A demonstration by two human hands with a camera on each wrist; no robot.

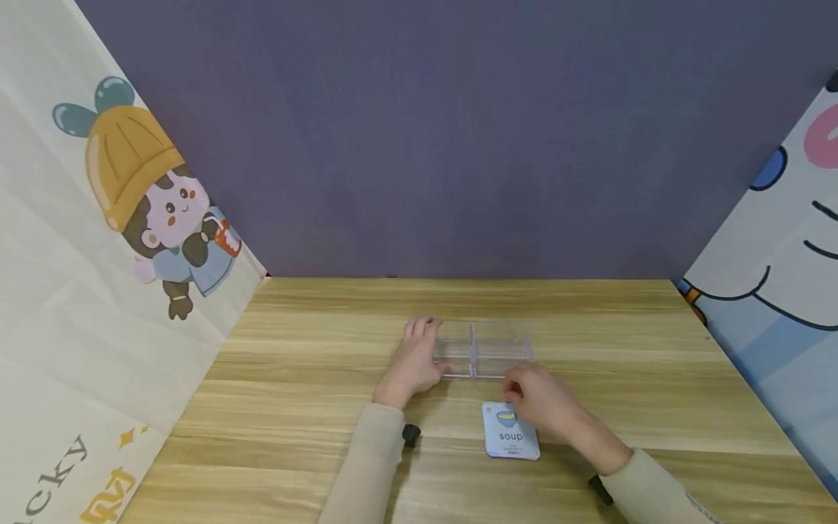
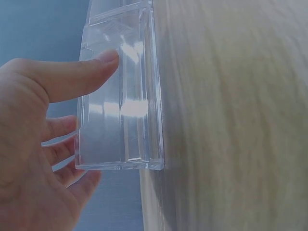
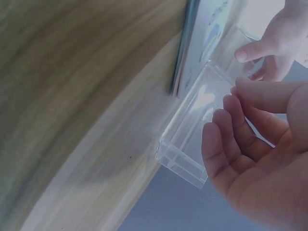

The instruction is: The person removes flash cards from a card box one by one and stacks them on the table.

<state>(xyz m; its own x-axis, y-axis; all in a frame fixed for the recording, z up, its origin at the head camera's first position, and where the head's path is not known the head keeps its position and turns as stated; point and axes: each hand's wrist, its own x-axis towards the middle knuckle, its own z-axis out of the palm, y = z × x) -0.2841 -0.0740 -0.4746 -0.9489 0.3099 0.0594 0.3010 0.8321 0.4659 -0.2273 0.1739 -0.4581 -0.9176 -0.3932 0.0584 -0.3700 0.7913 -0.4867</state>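
Observation:
A clear plastic box point(image 1: 503, 340) with two compartments lies near the middle of the table. My left hand point(image 1: 414, 365) grips its left end, the thumb point(image 2: 91, 74) across the near wall and the other fingers behind. In front of the box lies a stack of flashcards point(image 1: 512, 441); the top one reads "soup" under a drawing of a bowl. My right hand point(image 1: 546, 402) is just over the stack's upper right corner, close to the box. Its fingers point(image 3: 236, 130) bend loosely, and nothing shows between them and the thumb.
The wood-grain table point(image 1: 294, 437) ends at a dark grey-blue panel point(image 1: 419, 145) at the back. White cloths with cartoon prints, a left cloth point(image 1: 65, 218) and a right cloth point(image 1: 772, 247), flank the table. A dark wrist strap piece point(image 1: 411, 435) sits at my left cuff.

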